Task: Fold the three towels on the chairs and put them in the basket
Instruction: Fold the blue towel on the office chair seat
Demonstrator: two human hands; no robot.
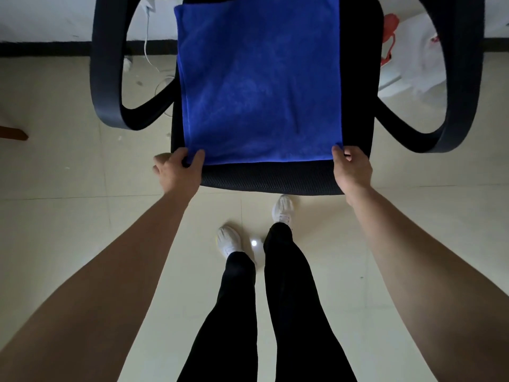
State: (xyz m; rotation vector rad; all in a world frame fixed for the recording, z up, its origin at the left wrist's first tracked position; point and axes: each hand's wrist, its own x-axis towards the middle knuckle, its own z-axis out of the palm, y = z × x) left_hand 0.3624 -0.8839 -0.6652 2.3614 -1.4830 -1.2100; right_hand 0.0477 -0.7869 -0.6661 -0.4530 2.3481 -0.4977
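A blue towel lies spread flat on the seat of a black office chair straight in front of me. My left hand pinches the towel's near left corner between thumb and fingers. At the near right corner, my right hand grips the edge the same way. The towel's far end runs up past the top of the frame. No basket or other towel is in view.
The chair's black armrests curve out at the left and right. A white cable hangs by the wall at the back left. A white bag with red print lies at the back right. I stand on pale floor tiles.
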